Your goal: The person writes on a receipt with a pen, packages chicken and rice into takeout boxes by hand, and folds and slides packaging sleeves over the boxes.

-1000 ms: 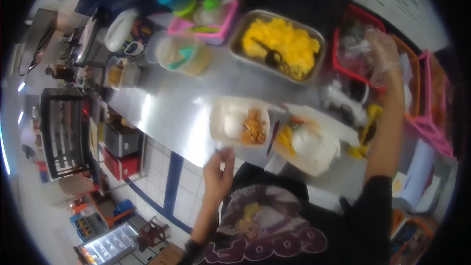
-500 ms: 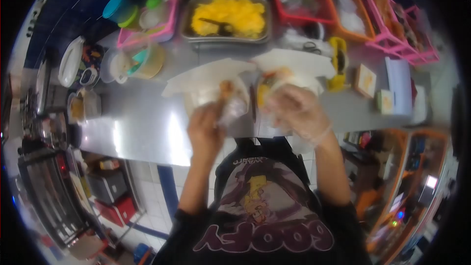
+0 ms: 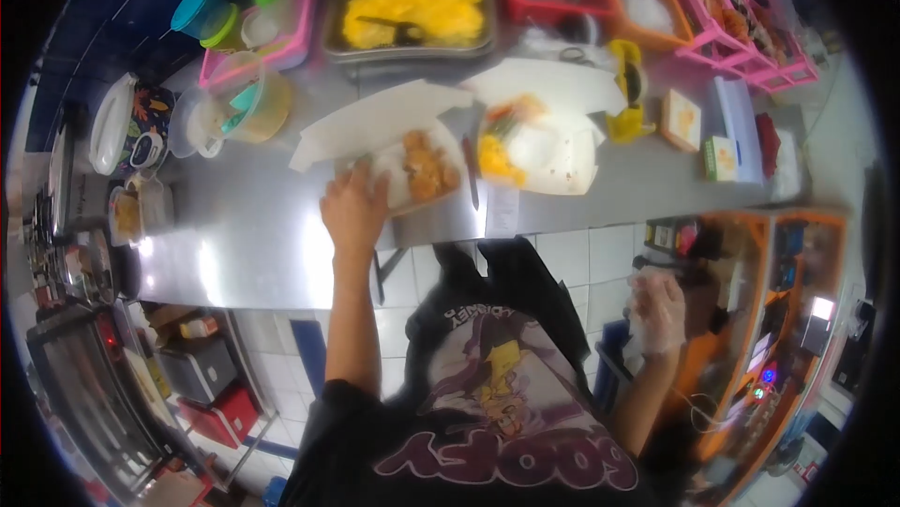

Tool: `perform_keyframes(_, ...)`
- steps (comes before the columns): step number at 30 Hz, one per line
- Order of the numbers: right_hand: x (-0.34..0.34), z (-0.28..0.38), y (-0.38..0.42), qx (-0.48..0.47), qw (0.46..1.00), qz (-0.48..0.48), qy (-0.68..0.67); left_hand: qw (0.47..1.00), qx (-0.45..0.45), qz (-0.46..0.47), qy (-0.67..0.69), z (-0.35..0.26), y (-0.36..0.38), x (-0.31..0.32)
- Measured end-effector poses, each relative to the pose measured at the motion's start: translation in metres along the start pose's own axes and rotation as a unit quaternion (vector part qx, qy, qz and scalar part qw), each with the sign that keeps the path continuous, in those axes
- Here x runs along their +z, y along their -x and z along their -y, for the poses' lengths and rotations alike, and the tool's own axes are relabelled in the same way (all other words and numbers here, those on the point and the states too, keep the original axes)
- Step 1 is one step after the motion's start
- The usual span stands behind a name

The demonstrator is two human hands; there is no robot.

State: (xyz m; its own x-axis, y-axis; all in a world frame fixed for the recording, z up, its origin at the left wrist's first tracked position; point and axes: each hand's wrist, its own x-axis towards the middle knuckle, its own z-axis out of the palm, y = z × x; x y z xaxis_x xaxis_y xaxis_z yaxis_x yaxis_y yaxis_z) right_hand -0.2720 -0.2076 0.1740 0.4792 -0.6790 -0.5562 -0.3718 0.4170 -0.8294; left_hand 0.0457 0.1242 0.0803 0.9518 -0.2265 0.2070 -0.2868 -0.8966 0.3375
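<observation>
My bare left hand (image 3: 354, 209) grips the left side of an open paper food box (image 3: 398, 196), its fingers over the wall. Browned, fried-looking food pieces (image 3: 428, 167) lie in the right part of that box. Beside it stands a second open paper box (image 3: 565, 152) with yellow food (image 3: 500, 158) along its left side and some red and green food near the back. My right hand (image 3: 659, 310), in a clear plastic glove, is off the table at the lower right, fingers curled, with nothing visible in it.
A metal tray (image 3: 410, 55) of yellow food with a dark utensil stands at the back. Nearby are a red basket (image 3: 553, 8), an orange basket (image 3: 670, 38), a pink rack (image 3: 722, 49), a yellow tape dispenser (image 3: 626, 99) and a plastic tub (image 3: 267, 113). A dark slim pen-like item (image 3: 471, 174) lies between the boxes.
My right hand has moved from over the right box down and away to the right. The left hand has shifted left onto the left box's side. Both boxes' contents are now uncovered.
</observation>
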Motion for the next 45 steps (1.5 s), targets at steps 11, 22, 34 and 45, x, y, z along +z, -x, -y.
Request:
perform_keyframes(11,-0.011,0.066,-0.080,-0.090,0.986,0.111,0.086,0.981,-0.010,0.069,-0.181,0.003,-0.003,0.023)
perform_keyframes(22,-0.036,0.163,-0.245,-0.161,0.963,0.202,0.075,0.956,-0.176,-0.171,-0.160,-0.086,0.038,-0.002)
perform_keyframes(34,0.036,0.252,-0.320,-0.229,0.940,0.249,0.054,0.858,-0.494,-0.126,0.067,-0.155,0.217,0.090)
perform_keyframes(45,-0.042,0.365,-0.425,-0.349,0.935,-0.035,-0.045,0.810,-0.308,0.468,-0.172,-0.078,0.413,0.152)
